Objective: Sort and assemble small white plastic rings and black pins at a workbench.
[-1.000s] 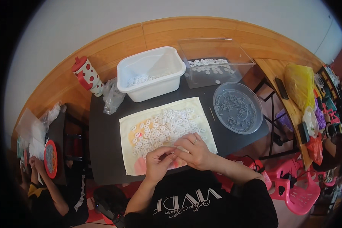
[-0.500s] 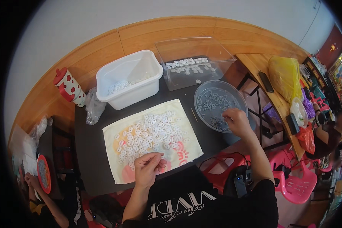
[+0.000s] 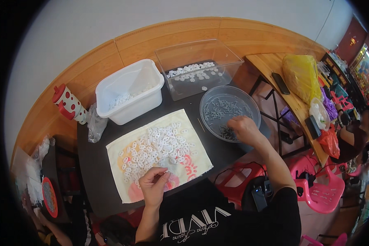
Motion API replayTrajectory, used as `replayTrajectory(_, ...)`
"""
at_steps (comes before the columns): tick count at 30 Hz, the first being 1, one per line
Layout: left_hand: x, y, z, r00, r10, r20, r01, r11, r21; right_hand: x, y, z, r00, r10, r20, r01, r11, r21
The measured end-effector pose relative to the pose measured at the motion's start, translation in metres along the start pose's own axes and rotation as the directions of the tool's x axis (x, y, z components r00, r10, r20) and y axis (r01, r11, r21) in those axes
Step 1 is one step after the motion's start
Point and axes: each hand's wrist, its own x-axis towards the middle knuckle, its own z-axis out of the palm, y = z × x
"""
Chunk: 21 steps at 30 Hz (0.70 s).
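My left hand (image 3: pixel 153 184) is above the near edge of a pale printed cloth (image 3: pixel 115 164), thumb and forefinger pinched on something small that I cannot make out. On the cloth lies a heap of small white oval plastic pieces (image 3: pixel 153 145) with two holes each. My right hand (image 3: pixel 245 129) reaches into a round clear tub (image 3: pixel 256 107), its fingers bunched downward at the small dark screws (image 3: pixel 221 108) inside. What its fingertips pinch, if anything, is hidden.
Behind the cloth stand a white basin (image 3: pixel 131 106) and a clear box (image 3: pixel 184 88), both holding white pieces. A thin stick (image 3: pixel 201 125) lies beside the tub. A dotted tumbler (image 3: pixel 71 104) and plastic bag (image 3: pixel 96 123) are left. Pink stools (image 3: pixel 320 188) stand right. Another person's arm (image 3: pixel 53 229) shows lower left.
My right hand has lowered and shifted left, further into the tub toward the screws. My left hand keeps its pinch near the cloth's front edge. The whole view has shifted slightly.
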Motion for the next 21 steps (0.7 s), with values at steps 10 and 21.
replayTrajectory(10, 0.002, -0.009, 0.000, 0.993, 0.118, 0.014, -0.119, 0.988, 0.095, -0.004, 0.006, -0.003, 0.997, 0.032, -0.073, -0.024, 0.994, 0.108)
replayTrajectory(21, -0.003, -0.015, -0.001, 0.989, 0.148, 0.011, -0.148, 0.978, 0.145, 0.009, 0.002, -0.002, 1.000, -0.024, 0.018, 0.026, 0.997, -0.068)
